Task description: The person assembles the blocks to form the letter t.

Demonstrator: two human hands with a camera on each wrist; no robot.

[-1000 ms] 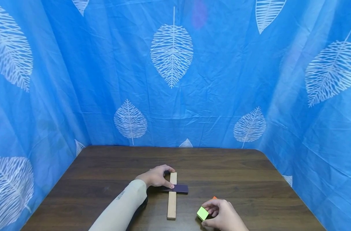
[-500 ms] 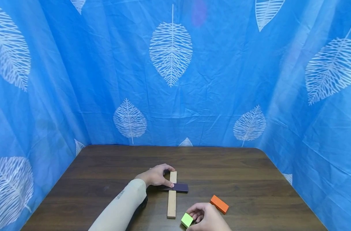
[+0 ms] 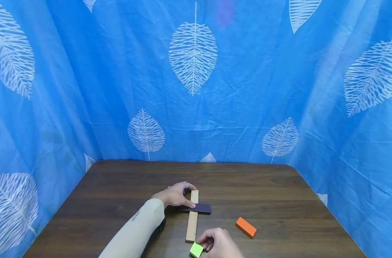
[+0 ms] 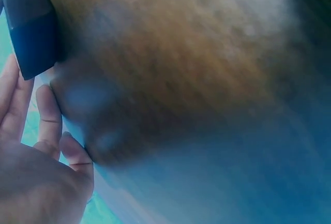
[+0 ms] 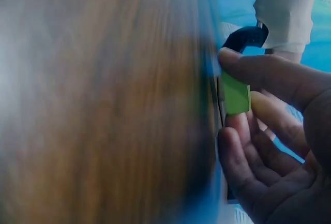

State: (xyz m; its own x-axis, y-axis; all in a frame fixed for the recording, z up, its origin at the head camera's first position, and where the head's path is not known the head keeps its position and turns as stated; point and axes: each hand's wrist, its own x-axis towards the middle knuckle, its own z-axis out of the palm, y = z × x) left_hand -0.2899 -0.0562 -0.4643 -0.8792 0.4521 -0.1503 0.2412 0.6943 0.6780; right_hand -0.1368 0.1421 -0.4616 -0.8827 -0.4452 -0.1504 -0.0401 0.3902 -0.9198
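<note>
In the head view my right hand (image 3: 218, 243) pinches a lime green block (image 3: 196, 249) between thumb and fingers. It is close to the near end of a pale wooden block (image 3: 191, 226); whether they touch I cannot tell. The right wrist view shows the green block (image 5: 236, 94) at the fingertips. My left hand (image 3: 175, 195) rests at a cross of blocks, its thumb on the dark purple block (image 3: 203, 209) near the middle and its index finger by the far pale block (image 3: 194, 196). A dark block (image 4: 33, 32) appears beside the left fingers in the left wrist view.
An orange block (image 3: 246, 227) lies slantwise on the brown wooden table (image 3: 279, 200), to the right of the cross. Blue cloth (image 3: 247, 89) with white leaf prints hangs behind the table and along both sides.
My right hand has moved left and nearer with the green block, reaching the near end of the pale block. The orange block has come into full view. My left hand has stayed put.
</note>
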